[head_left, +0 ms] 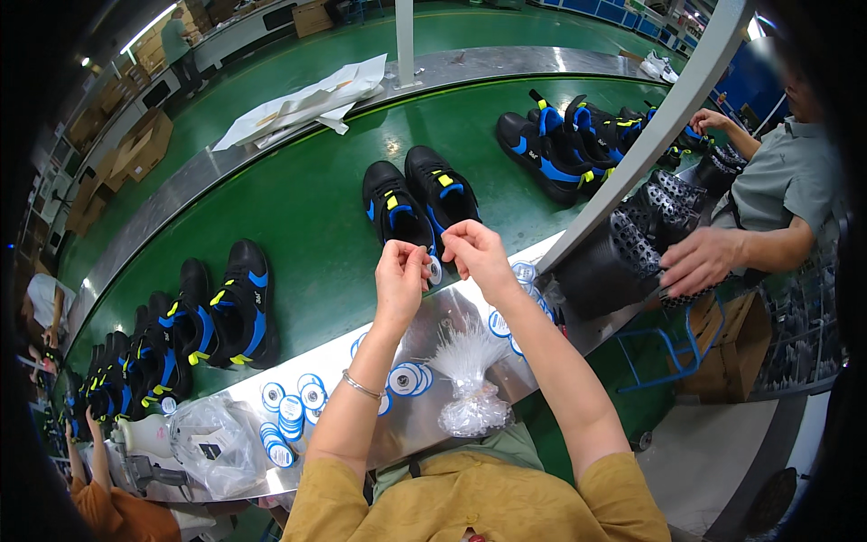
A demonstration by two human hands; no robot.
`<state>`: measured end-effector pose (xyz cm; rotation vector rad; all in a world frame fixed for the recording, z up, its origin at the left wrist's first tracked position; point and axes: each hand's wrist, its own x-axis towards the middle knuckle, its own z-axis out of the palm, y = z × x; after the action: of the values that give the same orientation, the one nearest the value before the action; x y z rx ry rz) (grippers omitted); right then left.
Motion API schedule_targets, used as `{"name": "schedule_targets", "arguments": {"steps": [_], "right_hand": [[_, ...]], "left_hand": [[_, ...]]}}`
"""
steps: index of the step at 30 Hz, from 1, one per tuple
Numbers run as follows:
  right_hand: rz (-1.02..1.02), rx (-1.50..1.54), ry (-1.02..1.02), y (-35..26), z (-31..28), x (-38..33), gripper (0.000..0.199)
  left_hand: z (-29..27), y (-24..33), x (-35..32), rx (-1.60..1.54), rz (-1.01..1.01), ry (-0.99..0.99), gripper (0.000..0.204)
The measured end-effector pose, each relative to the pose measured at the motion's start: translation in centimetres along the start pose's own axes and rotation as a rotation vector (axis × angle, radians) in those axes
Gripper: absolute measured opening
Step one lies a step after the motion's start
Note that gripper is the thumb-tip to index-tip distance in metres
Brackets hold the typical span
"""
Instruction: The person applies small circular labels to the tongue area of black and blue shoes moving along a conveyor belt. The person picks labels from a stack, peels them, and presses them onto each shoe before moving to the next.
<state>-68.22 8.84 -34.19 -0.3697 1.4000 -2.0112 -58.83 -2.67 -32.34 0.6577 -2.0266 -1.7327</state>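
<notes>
Between finger and thumb of my left hand (400, 280) is a round white tag (435, 270) with a blue rim. Close to its right, the fingers of my right hand (480, 259) are pinched together; whatever is between them is too small to make out. Just beyond both hands stands a pair of black shoes (388, 188) with blue panels and yellow-green tabs, on the green belt. Below my hands, a bundle of clear thin plastic strands (470, 379) stands on the metal ledge. Stacks of round tags (411, 378) lie on either side of it.
More shoes line the green belt (316, 226) at left (242, 307) and far right (537, 149). A clear plastic bag (217, 443) lies on the ledge at left. A slanted pale post (650, 135) rises at right, beside black boots (623, 257) and a co-worker (786, 181). White sheets (307, 99) lie beyond the belt.
</notes>
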Motion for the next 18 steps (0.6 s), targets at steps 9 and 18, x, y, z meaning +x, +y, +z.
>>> {"name": "schedule_targets", "arguments": {"steps": [9,18], "right_hand": [[-0.062,0.017,-0.021,1.5,1.5,0.8,0.006],[0.009,0.021,-0.117,1.0,1.8,1.1,0.006]], "left_hand": [[-0.8,0.4,-0.1,-0.008,-0.003,0.086,0.010],[-2.8,0.9,-0.3,0.075,0.006,-0.021,0.023]]}}
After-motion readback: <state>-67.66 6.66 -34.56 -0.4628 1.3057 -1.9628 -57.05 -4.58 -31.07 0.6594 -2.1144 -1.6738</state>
